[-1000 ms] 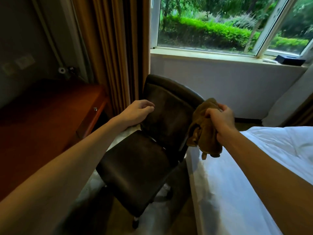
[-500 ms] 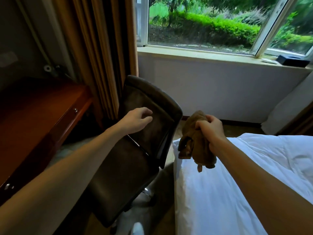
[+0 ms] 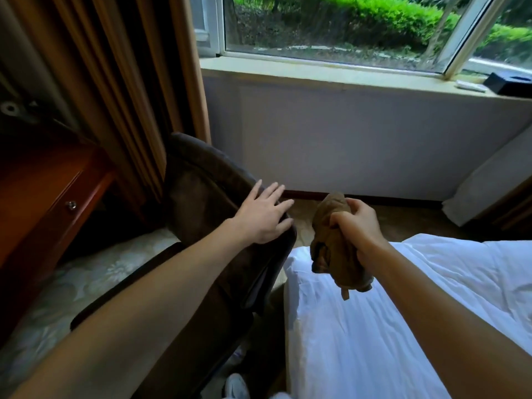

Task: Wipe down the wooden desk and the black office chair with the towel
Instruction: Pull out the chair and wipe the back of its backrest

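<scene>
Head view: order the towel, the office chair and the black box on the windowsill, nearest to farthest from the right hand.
1. towel, gripped in the right hand.
2. office chair, just to its left.
3. black box, far right on the windowsill.

Our left hand (image 3: 263, 217) and right hand (image 3: 357, 226) are bare, as are both forearms (image 3: 172, 283); we wear a white shoe (image 3: 236, 385).
</scene>
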A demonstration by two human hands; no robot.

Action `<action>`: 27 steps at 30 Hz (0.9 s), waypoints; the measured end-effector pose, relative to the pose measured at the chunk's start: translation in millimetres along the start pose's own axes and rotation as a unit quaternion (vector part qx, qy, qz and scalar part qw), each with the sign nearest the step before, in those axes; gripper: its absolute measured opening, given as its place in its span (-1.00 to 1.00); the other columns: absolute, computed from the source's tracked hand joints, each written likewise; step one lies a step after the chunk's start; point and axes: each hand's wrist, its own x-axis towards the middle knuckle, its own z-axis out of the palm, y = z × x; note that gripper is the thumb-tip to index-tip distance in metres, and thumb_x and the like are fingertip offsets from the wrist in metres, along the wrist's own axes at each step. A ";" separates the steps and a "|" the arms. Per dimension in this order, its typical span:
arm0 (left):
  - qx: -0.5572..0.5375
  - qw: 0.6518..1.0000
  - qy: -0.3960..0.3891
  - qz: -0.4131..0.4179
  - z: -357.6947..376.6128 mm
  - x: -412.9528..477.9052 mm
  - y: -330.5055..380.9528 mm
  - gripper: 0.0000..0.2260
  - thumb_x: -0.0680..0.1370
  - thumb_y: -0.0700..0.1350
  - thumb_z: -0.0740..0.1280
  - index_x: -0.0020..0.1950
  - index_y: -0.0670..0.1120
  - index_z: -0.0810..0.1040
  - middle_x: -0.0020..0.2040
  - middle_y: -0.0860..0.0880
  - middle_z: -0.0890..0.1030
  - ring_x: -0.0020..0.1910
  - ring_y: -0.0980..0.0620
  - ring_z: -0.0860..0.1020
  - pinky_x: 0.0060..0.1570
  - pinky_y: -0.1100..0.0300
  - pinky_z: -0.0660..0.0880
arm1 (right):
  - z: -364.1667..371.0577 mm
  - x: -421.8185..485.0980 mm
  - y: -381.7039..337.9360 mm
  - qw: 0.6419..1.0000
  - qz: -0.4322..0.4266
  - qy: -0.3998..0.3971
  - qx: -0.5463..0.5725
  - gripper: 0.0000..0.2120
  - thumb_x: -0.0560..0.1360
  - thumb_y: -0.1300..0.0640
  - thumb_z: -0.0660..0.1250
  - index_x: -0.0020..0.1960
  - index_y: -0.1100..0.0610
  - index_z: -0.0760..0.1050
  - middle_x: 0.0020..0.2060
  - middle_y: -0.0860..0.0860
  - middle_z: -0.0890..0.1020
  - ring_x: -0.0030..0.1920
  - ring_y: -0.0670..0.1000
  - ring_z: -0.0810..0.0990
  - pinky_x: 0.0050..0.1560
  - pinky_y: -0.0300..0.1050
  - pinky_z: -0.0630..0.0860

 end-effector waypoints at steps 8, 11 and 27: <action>-0.085 0.987 0.044 -0.131 9.4 31.1 -84.9 -0.39 0.62 0.41 -0.07 0.53 0.13 0.36 0.68 -0.03 0.07 0.66 0.04 -0.13 0.59 -0.16 -0.29 | 60.1 73.1 -33.4 0.996 0.010 -0.087 -0.013 -0.40 0.35 0.28 0.38 0.39 0.05 0.49 0.03 0.03 0.66 0.03 0.05 0.65 0.12 0.08 0.64; -0.083 0.984 0.068 -0.142 11.9 46.6 -104.9 -0.41 0.64 0.38 -0.05 0.43 0.07 0.48 0.67 -0.05 0.13 0.66 0.03 -0.08 0.60 -0.10 -0.26 | 89.3 113.6 -51.8 0.990 0.003 -0.141 -0.027 -0.42 0.36 0.27 0.39 0.37 0.03 0.50 0.01 0.01 0.66 0.01 0.01 0.66 0.03 -0.01 0.66; -0.159 0.853 0.103 -0.486 11.3 86.7 -243.1 -0.26 0.62 0.20 0.15 0.69 -0.05 -0.06 0.68 -0.12 -0.22 0.64 -0.01 -0.29 0.60 -0.02 -0.30 | 302.6 309.6 -167.1 0.923 -0.040 -0.378 -0.059 -0.44 0.31 0.18 0.36 0.32 0.03 0.54 -0.05 -0.01 0.70 -0.05 0.01 0.69 0.02 0.03 0.69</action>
